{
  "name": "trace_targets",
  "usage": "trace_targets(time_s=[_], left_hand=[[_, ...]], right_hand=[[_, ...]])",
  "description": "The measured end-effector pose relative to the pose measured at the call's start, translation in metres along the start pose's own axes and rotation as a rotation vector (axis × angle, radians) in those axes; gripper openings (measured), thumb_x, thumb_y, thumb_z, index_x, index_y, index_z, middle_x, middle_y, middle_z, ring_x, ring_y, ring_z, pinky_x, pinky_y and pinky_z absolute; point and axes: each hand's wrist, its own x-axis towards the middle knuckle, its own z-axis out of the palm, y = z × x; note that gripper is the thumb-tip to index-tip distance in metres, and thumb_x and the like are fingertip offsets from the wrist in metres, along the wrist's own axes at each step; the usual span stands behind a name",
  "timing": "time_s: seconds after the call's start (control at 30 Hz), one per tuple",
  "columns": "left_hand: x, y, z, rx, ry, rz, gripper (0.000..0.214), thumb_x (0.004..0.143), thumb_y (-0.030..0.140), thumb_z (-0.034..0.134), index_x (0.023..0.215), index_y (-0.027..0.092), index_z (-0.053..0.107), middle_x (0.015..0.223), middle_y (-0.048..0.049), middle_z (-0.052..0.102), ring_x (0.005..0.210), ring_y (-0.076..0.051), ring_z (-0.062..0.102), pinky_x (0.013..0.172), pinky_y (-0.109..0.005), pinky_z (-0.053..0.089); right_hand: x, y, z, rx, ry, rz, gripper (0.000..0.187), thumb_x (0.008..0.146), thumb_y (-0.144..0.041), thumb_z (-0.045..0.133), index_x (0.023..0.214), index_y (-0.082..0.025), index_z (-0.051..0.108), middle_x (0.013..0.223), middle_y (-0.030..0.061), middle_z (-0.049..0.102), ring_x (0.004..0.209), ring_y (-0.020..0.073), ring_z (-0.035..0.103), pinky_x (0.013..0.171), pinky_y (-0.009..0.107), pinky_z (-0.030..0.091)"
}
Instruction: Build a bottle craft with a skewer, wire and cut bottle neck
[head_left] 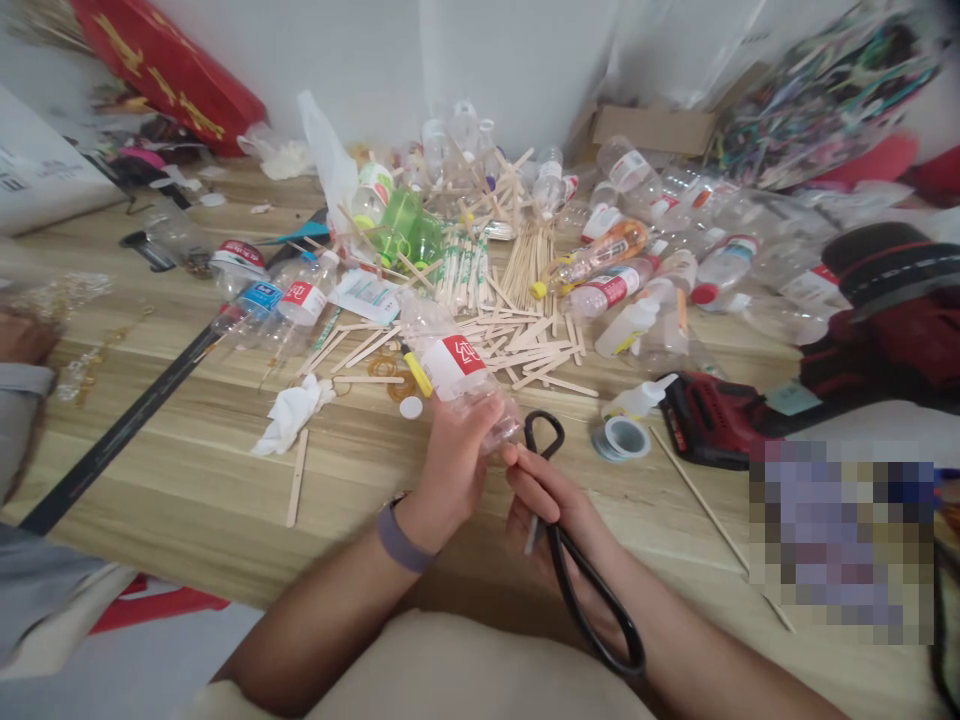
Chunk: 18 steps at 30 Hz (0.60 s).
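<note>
A clear plastic bottle with a red and white label (454,362) is gripped near its lower end by my left hand (459,450), which wears a band at the wrist. My right hand (547,500) is closed around black-handled scissors (596,600); one handle loop hangs toward my forearm, the other points up beside the bottle. The right fingertips touch or nearly touch the bottle's near end. A short piece of the blades shows below the fingers. Just beyond the bottle lie a yellow-and-black cutter (417,370) and a white disc (410,407).
Wooden craft sticks (525,345) lie heaped behind the bottle. Several empty bottles (615,285) crowd the back. On the right are a glue bottle (637,398), a wire spool (621,438) and a red-black power tool (720,415). A crumpled tissue (294,415) lies left, near another person's sleeve (22,420).
</note>
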Motion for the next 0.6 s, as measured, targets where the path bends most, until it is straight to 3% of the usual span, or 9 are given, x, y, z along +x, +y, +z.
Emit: trace_targets(time_s=[0.1, 0.2, 0.3, 0.43, 0.5, 0.6], left_hand=[[0.001, 0.001, 0.000, -0.008, 0.011, 0.039, 0.039, 0.066, 0.037, 0.078, 0.092, 0.021, 0.054, 0.078, 0.0010, 0.063, 0.069, -0.013, 0.059, 0.068, -0.027, 0.048], [0.001, 0.002, 0.001, -0.017, 0.020, 0.025, 0.042, 0.065, 0.033, 0.078, 0.095, 0.021, 0.052, 0.079, 0.0020, 0.061, 0.069, -0.013, 0.058, 0.068, -0.028, 0.047], [0.001, 0.002, 0.004, -0.013, 0.051, 0.047, 0.041, 0.066, 0.026, 0.076, 0.096, 0.023, 0.048, 0.080, 0.0042, 0.059, 0.070, -0.012, 0.056, 0.070, -0.027, 0.047], [0.001, -0.001, 0.006, 0.020, 0.089, 0.051, 0.037, 0.068, 0.022, 0.073, 0.093, 0.025, 0.046, 0.078, 0.0062, 0.057, 0.067, -0.011, 0.053, 0.066, -0.026, 0.045], [0.000, -0.002, 0.005, 0.008, 0.111, 0.064, 0.040, 0.066, 0.021, 0.074, 0.094, 0.025, 0.045, 0.079, 0.0061, 0.057, 0.068, -0.011, 0.054, 0.066, -0.026, 0.046], [0.000, -0.002, 0.003, 0.002, 0.071, 0.073, 0.043, 0.066, 0.027, 0.077, 0.096, 0.025, 0.046, 0.077, 0.0063, 0.057, 0.064, -0.010, 0.053, 0.060, -0.025, 0.044]], right_hand=[[0.000, 0.000, 0.002, 0.029, 0.015, 0.004, 0.054, 0.098, -0.059, 0.020, 0.084, -0.021, 0.057, 0.041, -0.0128, 0.017, 0.027, 0.0108, 0.022, 0.031, 0.022, 0.028], [0.002, 0.000, -0.011, -0.058, 0.044, -0.029, 0.038, 0.094, -0.049, 0.042, 0.077, -0.021, 0.062, 0.043, -0.0053, 0.040, 0.035, 0.0120, 0.035, 0.040, 0.024, 0.030], [0.004, -0.003, -0.027, -0.169, 0.104, -0.064, 0.015, 0.078, -0.028, 0.058, 0.081, -0.018, 0.068, 0.056, 0.0021, 0.056, 0.043, 0.0123, 0.032, 0.046, 0.027, 0.023], [0.006, -0.008, -0.038, -0.177, 0.093, -0.056, 0.013, 0.069, -0.019, 0.060, 0.078, -0.016, 0.069, 0.055, 0.0013, 0.051, 0.045, 0.0114, 0.021, 0.049, 0.029, 0.017], [0.007, -0.009, -0.036, -0.095, 0.052, -0.032, 0.008, 0.074, -0.025, 0.061, 0.071, -0.019, 0.064, 0.053, -0.0007, 0.049, 0.045, 0.0118, 0.027, 0.048, 0.027, 0.021], [0.007, -0.007, -0.026, 0.123, -0.042, 0.044, 0.028, 0.086, -0.043, 0.054, 0.068, -0.022, 0.056, 0.045, -0.0051, 0.043, 0.040, 0.0118, 0.035, 0.042, 0.024, 0.028]])
